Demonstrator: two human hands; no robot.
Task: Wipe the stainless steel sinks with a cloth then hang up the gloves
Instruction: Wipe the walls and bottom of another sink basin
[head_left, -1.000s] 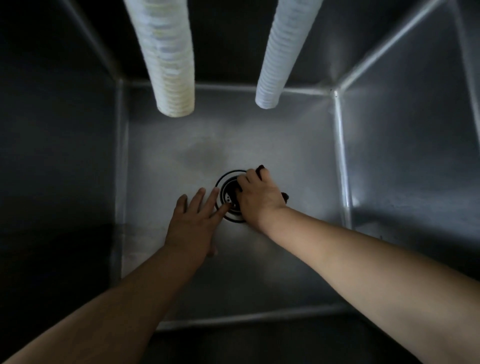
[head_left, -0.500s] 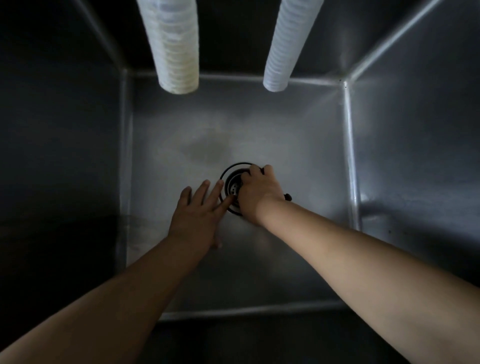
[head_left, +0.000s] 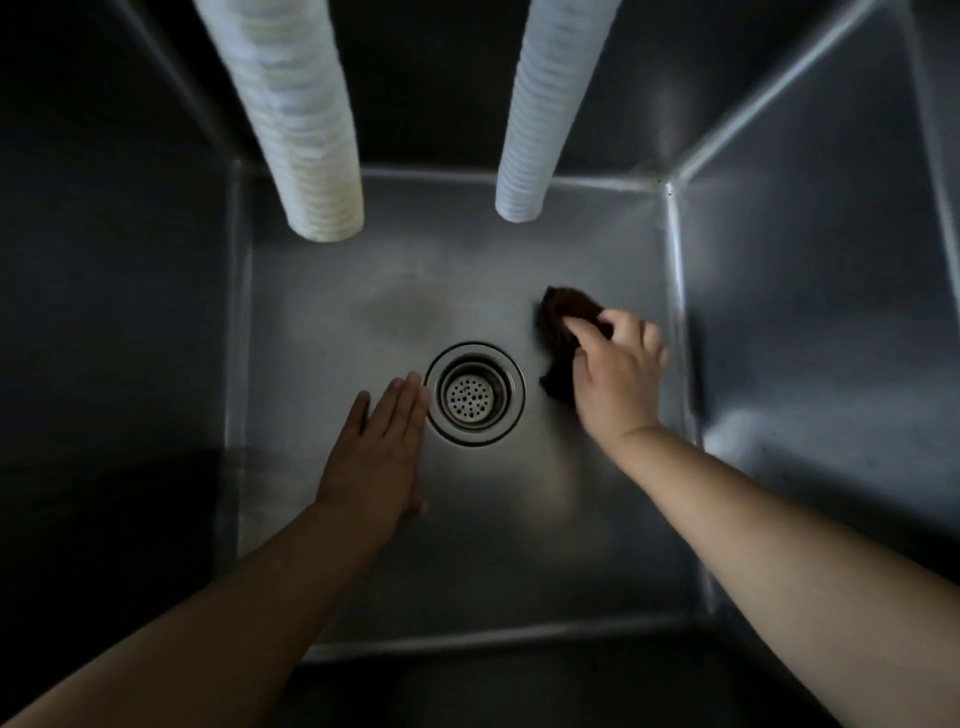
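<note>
Down on the floor of the deep stainless steel sink, your right hand grips a dark cloth, fingers curled over it, bunching it against the steel. Cloth sits right of the drain strainer, near the sink's right wall, apart from the drain rim; part of it pokes out beyond your fingertips, another bit shows under the thumb side. Cloth colour reads dark brown or black, hard to tell in this light. Your left hand lies flat on the sink floor, fingers straight and together, released, holding nothing; fingertips just beside the left edge of the drain ring, maybe touching it, can't confirm. Drain strainer is round, perforated basket in the centre, fully uncovered, between your two hands. Both forearms bare, reaching in from the near edge. Faint darker smudge on the steel just beyond the drain, toward the back wall. Two white corrugated hoses hang down from above with open ends above the floor: wider, yellowish left hose and narrower right hose, neither touching your hands. Left wall is in deep shadow.
</note>
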